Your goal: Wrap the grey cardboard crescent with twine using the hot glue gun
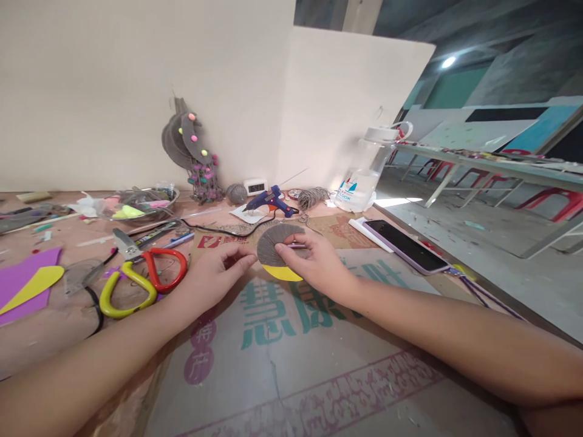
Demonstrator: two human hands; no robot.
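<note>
Between the thumb and fingers of my right hand (312, 258) is a round disc (271, 246), mostly covered in grey yarn, with a bare yellow segment along its lower edge. A thin, rod-like bit shows beside those fingers; its kind is unclear. My left hand (225, 267) is just left of the disc, apart from it, thumb and forefinger pinched together. Whatever the pinch holds is too small to make out. Both hands are above a printed cardboard sheet (218, 382). Behind them lie a blue glue gun (273, 200) and a hank of grey yarn (313, 197).
Scissors (132, 276) with red and yellow handles lie left, near purple foam sheet (36, 279). A phone (405, 243) lies right. A water bottle (362, 173), small digital clock (255, 186) and grey yarn ball (237, 193) stand behind. A pompom decoration (191, 145) hangs on the board.
</note>
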